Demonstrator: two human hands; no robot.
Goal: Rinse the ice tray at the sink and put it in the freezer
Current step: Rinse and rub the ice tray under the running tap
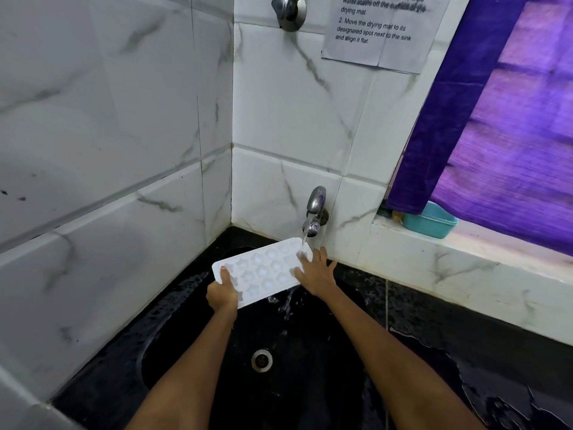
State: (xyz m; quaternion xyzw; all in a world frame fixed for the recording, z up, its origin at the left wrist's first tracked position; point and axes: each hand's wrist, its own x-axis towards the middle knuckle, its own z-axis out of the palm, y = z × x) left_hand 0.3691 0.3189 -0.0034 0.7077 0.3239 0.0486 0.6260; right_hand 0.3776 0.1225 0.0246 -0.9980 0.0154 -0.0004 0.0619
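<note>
Left hand (220, 293) grips ice tray (263, 271); right hand (316, 274) flat on it, under tap (315, 212).

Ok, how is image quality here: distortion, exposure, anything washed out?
Head view: wide-angle bend in the tile lines; white tray nearly blown out, cells faint; black sink crushed dark; purple curtain smeared and soft.

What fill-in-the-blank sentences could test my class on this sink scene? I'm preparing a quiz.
1. The left hand grips one end of the white ____.
2. Water from the tap lands near the ____ hand's fingers.
3. The ice tray is held over a ____ sink.
4. The bowl on the ledge is ____.

Missing words: ice tray; right; black; teal
</note>
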